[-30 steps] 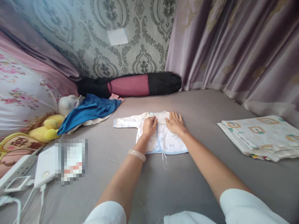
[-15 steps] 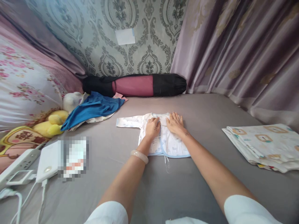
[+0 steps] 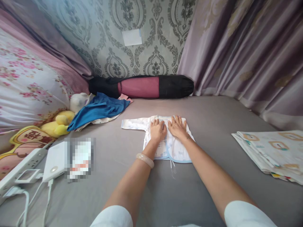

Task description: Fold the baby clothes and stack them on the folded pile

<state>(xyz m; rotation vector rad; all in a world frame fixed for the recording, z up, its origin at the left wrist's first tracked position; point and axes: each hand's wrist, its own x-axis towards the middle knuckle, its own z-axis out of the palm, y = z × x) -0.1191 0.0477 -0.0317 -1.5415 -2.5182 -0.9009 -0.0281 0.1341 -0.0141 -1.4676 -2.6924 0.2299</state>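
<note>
A small white baby shirt (image 3: pixel 181 151) with blue trim and a faint print lies front side up on the grey bed sheet. Its one visible sleeve stretches out to the left; the opposite sleeve does not show. My left hand (image 3: pixel 158 130), with a pale bangle at the wrist, rests palm down on the upper middle of the shirt. My right hand (image 3: pixel 177 126) presses flat on the upper right part, fingers spread. Thin white ties (image 3: pixel 172 165) hang below the hem. Neither hand grips the cloth.
A folded printed cloth (image 3: pixel 267 151) lies at the right. Blue clothing (image 3: pixel 99 108), a yellow plush toy (image 3: pixel 59 124), a power strip (image 3: pixel 30 162) and a white box with a cable (image 3: pixel 55 159) are at the left. A black and pink roll (image 3: pixel 139 87) lies along the wall.
The camera view has shifted slightly, moving the scene to the right. My right hand has slid a little inward over the shirt; my left hand stays on nearly the same spot.
</note>
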